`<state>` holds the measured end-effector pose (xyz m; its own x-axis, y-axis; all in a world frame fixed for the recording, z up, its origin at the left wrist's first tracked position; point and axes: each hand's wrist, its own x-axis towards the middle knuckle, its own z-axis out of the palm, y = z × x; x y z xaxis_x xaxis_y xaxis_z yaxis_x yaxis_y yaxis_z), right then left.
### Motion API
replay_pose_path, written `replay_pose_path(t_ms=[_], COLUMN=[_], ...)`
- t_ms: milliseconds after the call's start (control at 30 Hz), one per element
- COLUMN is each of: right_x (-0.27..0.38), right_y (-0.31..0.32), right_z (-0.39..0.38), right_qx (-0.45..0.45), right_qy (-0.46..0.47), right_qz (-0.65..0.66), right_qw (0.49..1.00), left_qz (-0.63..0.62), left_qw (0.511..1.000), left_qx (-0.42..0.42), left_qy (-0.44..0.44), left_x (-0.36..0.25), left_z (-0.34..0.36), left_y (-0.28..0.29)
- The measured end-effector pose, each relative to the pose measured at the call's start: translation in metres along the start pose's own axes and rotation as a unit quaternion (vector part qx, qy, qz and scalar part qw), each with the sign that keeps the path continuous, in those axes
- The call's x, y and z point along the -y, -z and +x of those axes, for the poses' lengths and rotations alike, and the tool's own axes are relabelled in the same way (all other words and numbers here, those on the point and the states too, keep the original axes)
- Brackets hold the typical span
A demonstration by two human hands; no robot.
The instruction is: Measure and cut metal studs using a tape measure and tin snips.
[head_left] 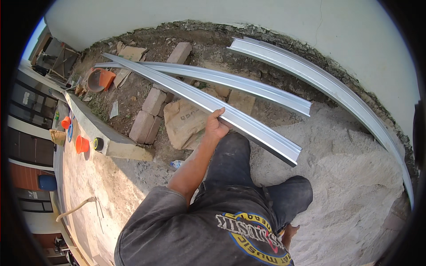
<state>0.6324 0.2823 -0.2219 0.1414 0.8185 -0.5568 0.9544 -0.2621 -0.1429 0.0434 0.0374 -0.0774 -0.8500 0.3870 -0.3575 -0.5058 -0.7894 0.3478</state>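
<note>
My left hand [216,127] grips the near edge of a long silver metal channel [204,101], its thumb up on the profile and its fingers mostly hidden. This channel runs from the far left to just beyond my knees. Crossing beneath its far end is a second metal channel [230,79], which lies over the rubble and bricks. Low beside my thigh, my right hand [290,232] is partly covered by my shirt. Its fingers are too hidden to read, and I see nothing held in it.
More metal channels [328,80] lie along the white wall. Grey sand [350,168] spreads at the right. Concrete blocks [154,102], a paper sack [186,122] and an orange bucket [101,80] are left of centre. A hoe [75,209] lies on the paving.
</note>
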Motion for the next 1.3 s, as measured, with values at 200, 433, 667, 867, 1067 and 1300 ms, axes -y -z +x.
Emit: replay_pose_path(t_ms=[200,433,667,867,1067,1300], right_x=[0.176,0.372,0.421,0.445,0.496,0.541], right_y=[0.102,0.146,0.082,0.105,0.135,0.148], right_z=[-0.024,-0.206,-0.204,-0.206,-0.204,-0.204], right_qx=[-0.157,-0.071,-0.047,-0.059,-0.090,-0.085], right_qy=[0.388,0.684,0.686,0.709,0.721,0.719], right_qz=[0.113,-0.095,-0.268,-0.240,-0.234,-0.243], right_qw=[0.901,0.720,0.675,0.660,0.647,0.646], left_qz=[-0.002,-0.007,-0.141,-0.099,-0.144,-0.111], left_qw=[1.000,1.000,0.989,0.995,0.989,0.991], left_qx=[-0.013,-0.026,0.020,-0.021,-0.004,-0.073], left_qy=[-0.009,0.003,0.028,-0.010,-0.030,-0.018], left_x=[-0.008,0.001,-0.005,-0.004,0.022,0.030], left_z=[-0.004,0.003,-0.020,0.041,0.128,0.179], left_y=[0.011,0.007,-0.004,0.024,0.017,0.023])
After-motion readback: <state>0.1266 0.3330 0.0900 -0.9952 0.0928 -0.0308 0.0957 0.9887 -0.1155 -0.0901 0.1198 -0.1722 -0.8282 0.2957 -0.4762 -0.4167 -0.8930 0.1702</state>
